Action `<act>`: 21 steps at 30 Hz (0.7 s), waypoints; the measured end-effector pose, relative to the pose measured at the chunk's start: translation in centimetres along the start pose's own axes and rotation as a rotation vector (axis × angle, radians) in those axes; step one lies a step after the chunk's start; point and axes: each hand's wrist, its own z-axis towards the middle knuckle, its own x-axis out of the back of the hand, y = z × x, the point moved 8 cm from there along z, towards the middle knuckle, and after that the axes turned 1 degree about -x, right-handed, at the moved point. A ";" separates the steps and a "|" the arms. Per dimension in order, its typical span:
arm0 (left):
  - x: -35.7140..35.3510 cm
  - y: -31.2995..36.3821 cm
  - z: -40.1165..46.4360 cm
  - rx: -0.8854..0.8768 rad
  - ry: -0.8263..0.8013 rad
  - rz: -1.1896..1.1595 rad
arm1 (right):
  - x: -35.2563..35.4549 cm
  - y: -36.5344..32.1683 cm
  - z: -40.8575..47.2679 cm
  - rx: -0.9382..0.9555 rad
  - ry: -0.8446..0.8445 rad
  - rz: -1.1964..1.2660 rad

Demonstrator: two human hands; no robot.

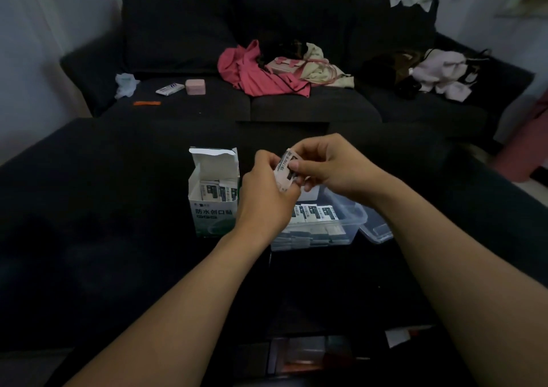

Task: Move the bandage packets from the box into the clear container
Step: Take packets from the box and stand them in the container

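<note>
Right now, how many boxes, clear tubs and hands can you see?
Box: 1
Clear tub: 1
Hands: 2, left hand and right hand
Total: 4

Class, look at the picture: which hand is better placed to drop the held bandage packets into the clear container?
Probably the right hand: it pinches the packets directly above the clear container, while the left hand sits nearer the box.

White box [213, 196], flap open, upright left of left grip [264, 196], packets inside. Small packet stack [285, 171] pinched btwn both grips. Clear container [341, 226] below right grip [323, 167], packets inside.
</note>
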 end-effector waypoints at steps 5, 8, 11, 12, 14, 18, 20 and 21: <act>-0.9 -0.1 -0.1 -0.017 -0.194 0.130 | 3.8 0.0 0.5 0.027 0.148 -0.303; 0.1 -0.3 0.0 -0.079 -0.232 0.267 | 6.6 2.3 1.0 -0.091 0.116 -0.536; 0.4 -1.0 -0.1 -0.128 -0.344 0.345 | 5.6 4.9 1.0 -0.228 -0.073 -0.651; 0.3 -1.3 -0.2 -0.129 -0.393 0.369 | 5.1 5.5 1.0 -0.258 -0.116 -0.685; 0.1 -1.8 -0.4 -0.121 -0.456 0.403 | 4.5 6.7 1.3 -0.310 -0.169 -0.748; -0.3 -1.7 -0.9 -0.140 -0.516 0.444 | 3.9 8.5 1.4 -0.409 -0.260 -0.803; -0.5 -1.7 -1.0 -0.157 -0.541 0.473 | 3.5 9.0 1.1 -0.439 -0.299 -0.795; -0.6 -1.8 -1.0 -0.159 -0.546 0.478 | 3.3 9.1 1.2 -0.446 -0.301 -0.783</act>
